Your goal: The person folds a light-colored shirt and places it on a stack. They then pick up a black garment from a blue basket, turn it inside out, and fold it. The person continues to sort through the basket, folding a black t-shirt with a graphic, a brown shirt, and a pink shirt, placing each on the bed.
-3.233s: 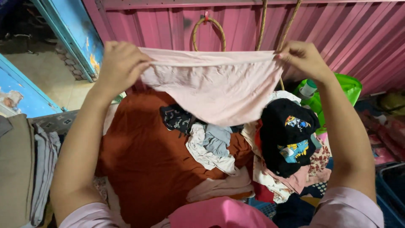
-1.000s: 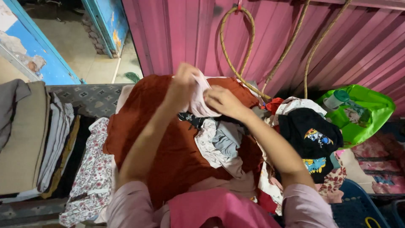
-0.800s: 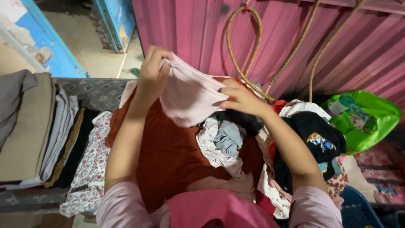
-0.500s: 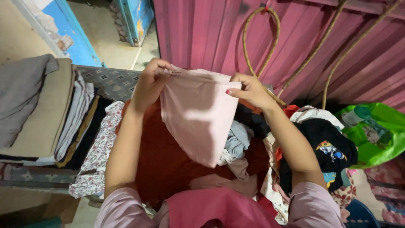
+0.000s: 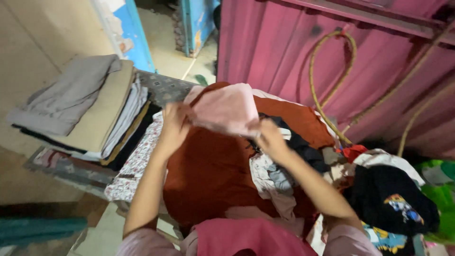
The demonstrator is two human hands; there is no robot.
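Observation:
A small pale pink garment [image 5: 222, 108] is folded and held flat between both hands above a rust-red cloth [image 5: 208, 175]. My left hand [image 5: 173, 127] grips its left edge and my right hand [image 5: 269, 139] grips its lower right edge. Under the hands lies a heap of mixed clothes [image 5: 279, 175], with a black printed garment [image 5: 388, 199] to the right. The frame is motion-blurred.
A stack of folded clothes [image 5: 90, 109], grey on top, sits to the left on a patterned mat [image 5: 163, 87]. A floral cloth [image 5: 135, 166] lies beside the red cloth. A pink corrugated wall [image 5: 284, 47] with rope loops [image 5: 327, 71] stands behind. A green bag [image 5: 438, 194] is at far right.
The pink garment, first held wide open, was brought together and folded smaller. Both hands have carried it leftward, toward the stack of folded clothes, as my view swung left.

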